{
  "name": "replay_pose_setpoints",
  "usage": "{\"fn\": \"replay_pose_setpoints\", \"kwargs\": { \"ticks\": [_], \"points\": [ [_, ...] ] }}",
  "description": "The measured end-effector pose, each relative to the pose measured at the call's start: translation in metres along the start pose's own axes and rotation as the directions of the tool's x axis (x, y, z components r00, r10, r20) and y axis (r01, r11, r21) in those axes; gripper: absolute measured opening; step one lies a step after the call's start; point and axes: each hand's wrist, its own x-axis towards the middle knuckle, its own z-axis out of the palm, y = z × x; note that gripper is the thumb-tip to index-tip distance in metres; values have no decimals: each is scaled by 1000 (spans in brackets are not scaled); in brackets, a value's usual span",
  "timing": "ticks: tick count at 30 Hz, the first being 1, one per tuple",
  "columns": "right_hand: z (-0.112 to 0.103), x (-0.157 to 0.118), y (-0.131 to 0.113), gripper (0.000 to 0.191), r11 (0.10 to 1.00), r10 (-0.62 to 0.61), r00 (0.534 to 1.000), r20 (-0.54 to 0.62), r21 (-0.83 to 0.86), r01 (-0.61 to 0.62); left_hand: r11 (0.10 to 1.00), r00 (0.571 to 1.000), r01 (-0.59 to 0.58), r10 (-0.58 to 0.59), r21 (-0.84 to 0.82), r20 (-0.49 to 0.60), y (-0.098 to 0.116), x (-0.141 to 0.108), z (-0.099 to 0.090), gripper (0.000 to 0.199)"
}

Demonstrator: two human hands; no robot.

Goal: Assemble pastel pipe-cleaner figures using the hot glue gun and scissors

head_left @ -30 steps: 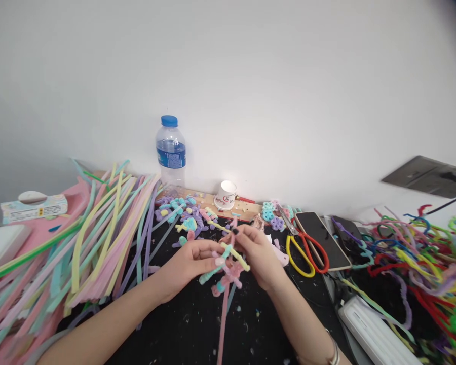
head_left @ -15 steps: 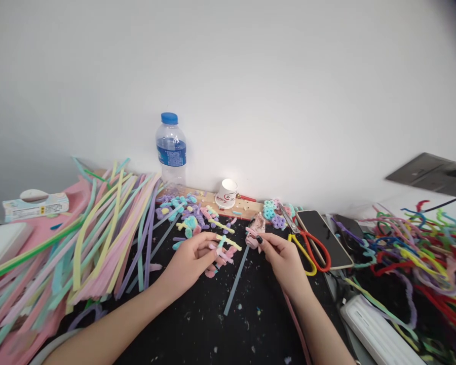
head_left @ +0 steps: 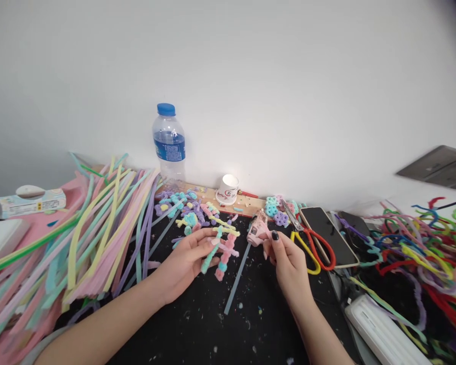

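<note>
My left hand (head_left: 192,258) is closed on several short pieces of pipe cleaner (head_left: 228,246), twisted and beaded in pink, yellow and mint. Its thumb presses a mint piece at the front. A pink pipe cleaner (head_left: 265,234) shows only in part at the pinched thumb and forefinger of my right hand (head_left: 287,256). Just behind those fingertips lies a pink glue gun (head_left: 255,230), partly covered by them. A translucent glue stick (head_left: 236,281) runs from it toward me across the black table.
Scissors (head_left: 313,248) and a phone (head_left: 329,235) lie right of my right hand. A paper cup (head_left: 227,190) and a water bottle (head_left: 169,144) stand by the wall. Pipe cleaners heap up left (head_left: 99,238) and right (head_left: 433,263). A white power strip (head_left: 382,332) lies front right.
The pieces in my left hand have turned more upright, with the mint one now in front. My right hand has shifted slightly right, and less pink pipe cleaner shows there.
</note>
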Motion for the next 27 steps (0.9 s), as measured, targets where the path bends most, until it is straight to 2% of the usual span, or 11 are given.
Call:
{"fn": "replay_pose_setpoints", "kwargs": {
  "ticks": [4,9,13,19,27],
  "points": [
    [2,-2,-2,36,1000,-5,1000,0,-12,5,978,998,-60,61,199,-2,-5,-1,4,19],
    [8,-5,-5,29,972,-99,995,17,-211,100,943,995,-88,95,321,-5,-7,-2,10,23],
    [15,-7,-8,22,933,-158,987,42,-322,163,941,993,-96,111,325,-28,-7,-2,13,29],
    [25,-11,-14,16,865,-243,967,82,-432,254,927,988,-153,156,341,19,-10,-4,13,24],
    [28,-12,-18,14,835,-296,944,148,-440,331,909,985,-165,171,384,19,-9,-5,12,18]
  ]
}}
